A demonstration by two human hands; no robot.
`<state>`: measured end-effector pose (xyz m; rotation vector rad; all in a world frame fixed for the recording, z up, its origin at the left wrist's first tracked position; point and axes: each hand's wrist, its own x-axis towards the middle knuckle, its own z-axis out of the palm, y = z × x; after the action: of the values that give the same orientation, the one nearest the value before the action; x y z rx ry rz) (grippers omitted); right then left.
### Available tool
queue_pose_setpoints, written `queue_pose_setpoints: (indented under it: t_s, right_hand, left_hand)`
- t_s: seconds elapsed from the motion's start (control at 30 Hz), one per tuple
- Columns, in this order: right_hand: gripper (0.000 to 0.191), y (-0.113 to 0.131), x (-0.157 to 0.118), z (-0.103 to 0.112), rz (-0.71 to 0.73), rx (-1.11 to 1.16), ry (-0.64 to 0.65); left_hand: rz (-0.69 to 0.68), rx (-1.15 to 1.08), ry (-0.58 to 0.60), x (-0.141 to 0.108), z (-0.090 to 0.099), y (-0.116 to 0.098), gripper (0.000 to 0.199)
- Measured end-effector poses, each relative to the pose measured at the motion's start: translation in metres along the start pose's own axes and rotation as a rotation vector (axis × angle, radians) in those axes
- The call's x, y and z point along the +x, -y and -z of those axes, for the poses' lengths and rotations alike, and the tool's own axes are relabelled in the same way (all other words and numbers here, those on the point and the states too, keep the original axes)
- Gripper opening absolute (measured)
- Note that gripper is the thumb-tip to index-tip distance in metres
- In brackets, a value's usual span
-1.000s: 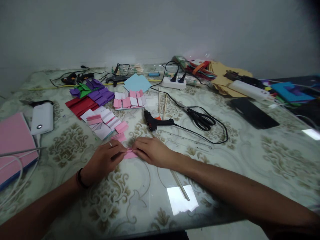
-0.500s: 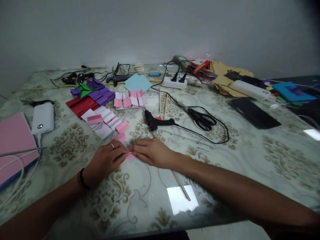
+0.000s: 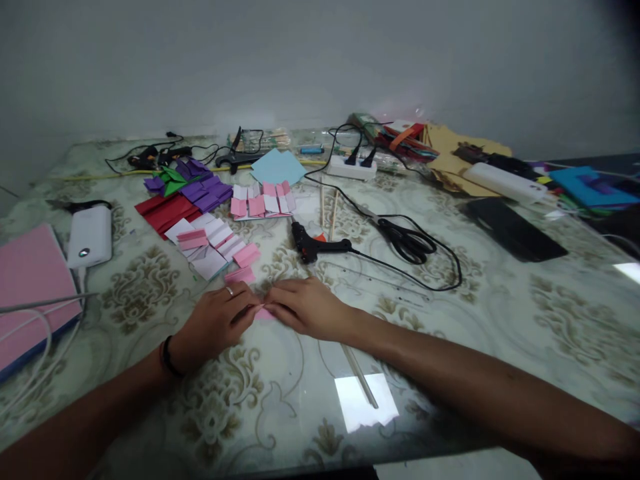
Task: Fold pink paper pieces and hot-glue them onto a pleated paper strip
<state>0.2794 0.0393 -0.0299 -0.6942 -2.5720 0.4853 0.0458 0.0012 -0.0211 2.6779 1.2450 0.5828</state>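
Since the earlier frame, the fingers have shifted only a little over the pink paper (image 3: pixel 265 314), and less of its surface is showing now. It lies on the table (image 3: pixel 280 413), between the left hand (image 3: pixel 215 323) and the right hand (image 3: pixel 310 308). Both hands keep their fingers narrow, pinching the paper from its two sides. Its raised edge seems to run from left to right, though the fingers hide much of it; one flat flap points toward the person. Beyond the right hand rests the glue gun (image 3: pixel 320 247), its nozzle pointing away.
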Motion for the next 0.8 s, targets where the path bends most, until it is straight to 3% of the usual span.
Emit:
queue_pose_setpoints:
  t_s: [0.33,0.8]
  right_hand:
    - [0.023,-0.0052,0.0011,-0.0016,-0.104,0.117,-0.021]
    - [0.024,-0.0051,0.0008,-0.0026,-0.086,0.064,0.025]
  left_hand:
    - [0.174,-0.149,0.059,0.0017,0.0033,0.0002,0.006]
    - [0.15,-0.15,0.077,0.0018,0.005,-0.0001,0.016]
